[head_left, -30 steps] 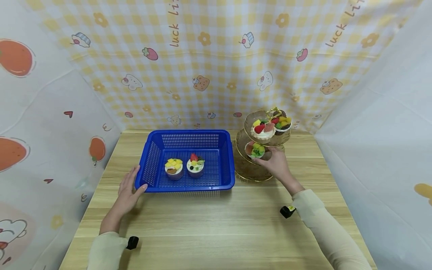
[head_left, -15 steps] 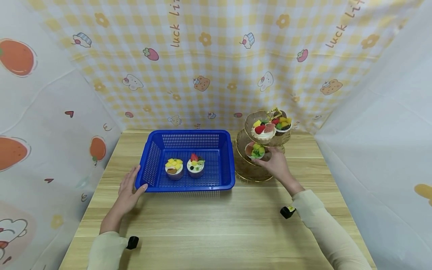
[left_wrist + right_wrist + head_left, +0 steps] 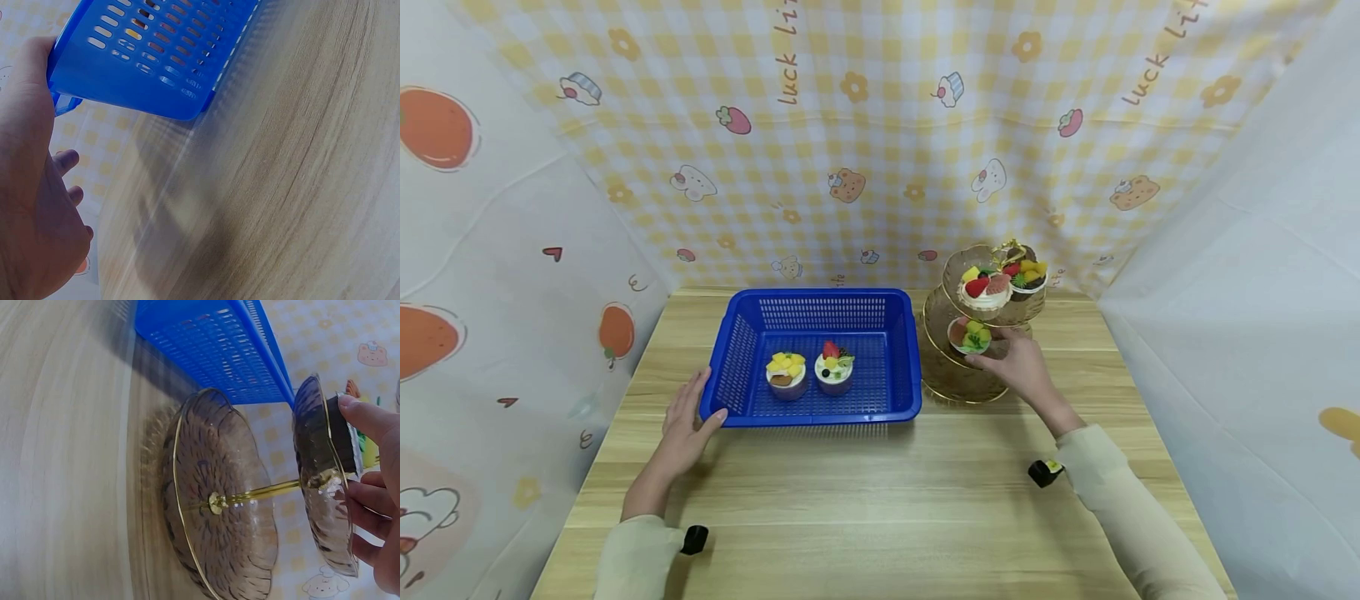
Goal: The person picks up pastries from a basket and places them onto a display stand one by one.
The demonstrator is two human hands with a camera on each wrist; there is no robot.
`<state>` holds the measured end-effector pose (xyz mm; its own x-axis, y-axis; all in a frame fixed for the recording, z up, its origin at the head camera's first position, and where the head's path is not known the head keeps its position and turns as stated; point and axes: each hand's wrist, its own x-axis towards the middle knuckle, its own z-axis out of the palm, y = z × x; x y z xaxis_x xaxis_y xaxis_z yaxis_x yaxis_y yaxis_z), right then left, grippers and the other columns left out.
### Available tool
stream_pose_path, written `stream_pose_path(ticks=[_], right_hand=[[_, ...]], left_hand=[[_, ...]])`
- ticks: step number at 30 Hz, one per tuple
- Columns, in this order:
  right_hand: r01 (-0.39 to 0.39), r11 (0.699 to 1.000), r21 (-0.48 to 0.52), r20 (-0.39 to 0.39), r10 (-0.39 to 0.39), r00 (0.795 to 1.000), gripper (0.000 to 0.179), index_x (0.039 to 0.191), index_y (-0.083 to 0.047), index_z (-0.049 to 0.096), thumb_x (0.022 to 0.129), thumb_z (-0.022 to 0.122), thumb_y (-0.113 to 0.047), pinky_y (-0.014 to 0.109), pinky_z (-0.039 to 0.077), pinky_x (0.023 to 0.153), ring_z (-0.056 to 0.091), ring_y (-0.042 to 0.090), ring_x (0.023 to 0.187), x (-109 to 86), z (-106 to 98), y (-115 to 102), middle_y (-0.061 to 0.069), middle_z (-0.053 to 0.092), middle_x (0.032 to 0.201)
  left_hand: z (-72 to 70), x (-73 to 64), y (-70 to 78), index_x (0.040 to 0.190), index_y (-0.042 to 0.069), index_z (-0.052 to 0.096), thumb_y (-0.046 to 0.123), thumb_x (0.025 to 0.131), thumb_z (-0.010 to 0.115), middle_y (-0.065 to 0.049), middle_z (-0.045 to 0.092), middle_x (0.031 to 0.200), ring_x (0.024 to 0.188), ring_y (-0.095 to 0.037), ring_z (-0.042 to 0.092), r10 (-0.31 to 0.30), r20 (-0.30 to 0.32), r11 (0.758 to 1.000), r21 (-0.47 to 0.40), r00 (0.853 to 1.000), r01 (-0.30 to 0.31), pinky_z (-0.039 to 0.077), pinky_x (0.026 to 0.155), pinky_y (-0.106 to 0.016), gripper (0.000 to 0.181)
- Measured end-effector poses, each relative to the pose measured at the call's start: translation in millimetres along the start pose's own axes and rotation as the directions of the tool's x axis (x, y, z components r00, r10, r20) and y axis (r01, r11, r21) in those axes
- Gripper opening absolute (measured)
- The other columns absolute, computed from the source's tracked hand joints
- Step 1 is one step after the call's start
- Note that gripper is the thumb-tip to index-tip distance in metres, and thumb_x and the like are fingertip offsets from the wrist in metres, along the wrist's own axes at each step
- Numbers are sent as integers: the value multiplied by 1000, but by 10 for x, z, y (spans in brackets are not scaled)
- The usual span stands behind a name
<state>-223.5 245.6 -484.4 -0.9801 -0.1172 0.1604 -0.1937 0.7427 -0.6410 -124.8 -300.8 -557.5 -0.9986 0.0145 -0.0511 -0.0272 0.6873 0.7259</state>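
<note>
In the head view, my right hand [image 3: 1018, 362] holds a fruit-topped cupcake [image 3: 970, 336] on the middle plate of a tiered, gold-rimmed stand [image 3: 962, 387]. The right wrist view shows my thumb [image 3: 359, 412] against the rim of its dark cup, with the other fingers beside the plate's edge. My left hand [image 3: 685, 429] rests on the front left corner of a blue plastic basket [image 3: 820, 419], its fingers relaxed along the outside. Two cupcakes stand in the basket, one with yellow fruit cubes [image 3: 787, 375] and one with a strawberry [image 3: 834, 371].
On the stand's top plate sit a cream fruit tart [image 3: 985, 292] and a dark-cupped fruit cupcake [image 3: 1027, 279]. The stand is right of the basket on the wooden table [image 3: 850, 508]. A yellow checked cloth [image 3: 887, 142] hangs behind.
My right hand and the cupcake it holds have shifted slightly to the right on the middle plate. The left hand and the basket have stayed where they were.
</note>
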Motion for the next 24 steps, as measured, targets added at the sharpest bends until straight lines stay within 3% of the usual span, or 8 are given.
stream_pose_path(ticks=[7, 15, 20, 24], right_hand=[[12, 1000, 21, -43, -11, 999, 63, 125, -6, 64, 75, 85, -40, 55, 47, 96, 60, 37, 115, -107, -109, 20, 19, 69, 120], [29, 998, -58, -96, -35, 995, 68, 132, -6, 61, 78, 82, -41, 56, 45, 96, 59, 35, 112, -285, -173, -50, 18, 68, 121], [162, 984, -70, -214, -173, 961, 61, 123, -1, 66, 72, 88, -28, 51, 48, 88, 63, 36, 101, -397, -107, -170, 19, 72, 110], [304, 952, -46, -228, -306, 924, 56, 117, 0, 69, 69, 90, -19, 46, 51, 85, 67, 30, 96, -461, 4, -306, 13, 75, 102]], left_hand=[[5, -1, 8, 160, 32, 2, 40, 100, 52, -20, -1, 167, 149, -55, -5, -1, 3, 1000, -1, 1000, 1, -5, 110, -79, 79], [-3, -6, 22, 160, 32, 1, 40, 101, 52, -20, -1, 167, 149, -55, -5, -8, 5, 1000, 9, 1000, 8, -4, 111, -78, 79], [-1, -8, 18, 160, 33, 1, 40, 101, 52, -20, -1, 167, 149, -54, -5, -10, 6, 1000, 6, 1000, 10, -5, 111, -78, 79], [-3, -7, 14, 160, 33, 1, 40, 101, 52, -21, 0, 167, 149, -54, -5, -9, 5, 1000, 4, 1000, 9, -4, 109, -80, 79]])
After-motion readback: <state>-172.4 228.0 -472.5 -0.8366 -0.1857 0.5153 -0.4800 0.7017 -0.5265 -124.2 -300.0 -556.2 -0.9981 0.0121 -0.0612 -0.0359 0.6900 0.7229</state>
